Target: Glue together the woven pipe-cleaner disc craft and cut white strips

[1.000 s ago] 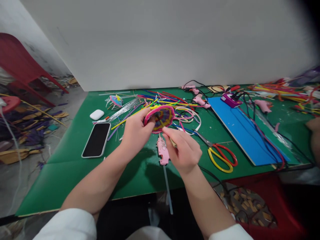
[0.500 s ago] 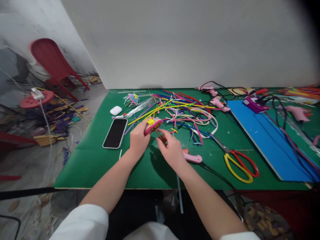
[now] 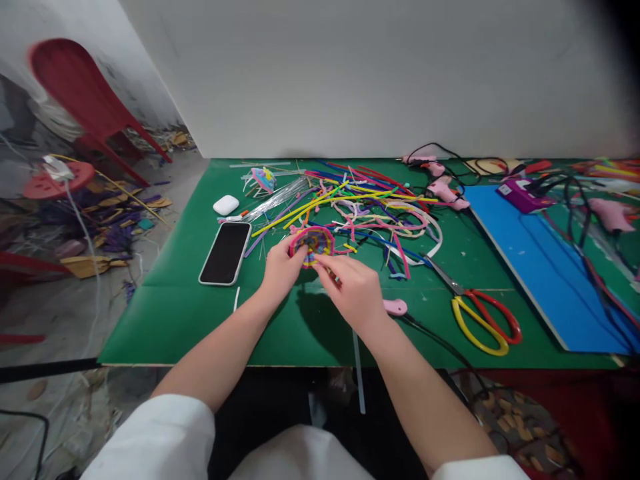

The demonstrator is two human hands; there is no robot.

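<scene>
We hold the woven disc (image 3: 313,241) just above the green mat (image 3: 175,313), at the near edge of the pile of coloured strips (image 3: 365,207), and as we judge it the risk lies in that closeness. A loose strip end could snag on the disc's rim and drag the weave out of shape, or the disc could slip from such a light fingertip grip and drop among the strips. The pink glue gun (image 3: 395,307) lies just beside our right wrist (its cord trails off toward the table edge), so a careless sweep of the forearm might knock it. Our left hand (image 3: 284,267) reaches in from the left, wrist low, thumb and fingers closed on the disc's left rim and tilting its face up toward us. Our right hand (image 3: 353,290) comes in from below right, knuckles up, fingers drawn into a narrow pinch at the disc's lower right edge. Whether they grip the rim itself or something under it we cannot tell. The phone (image 3: 225,253) lies to the left, the scissors (image 3: 480,319) well to the right.
</scene>
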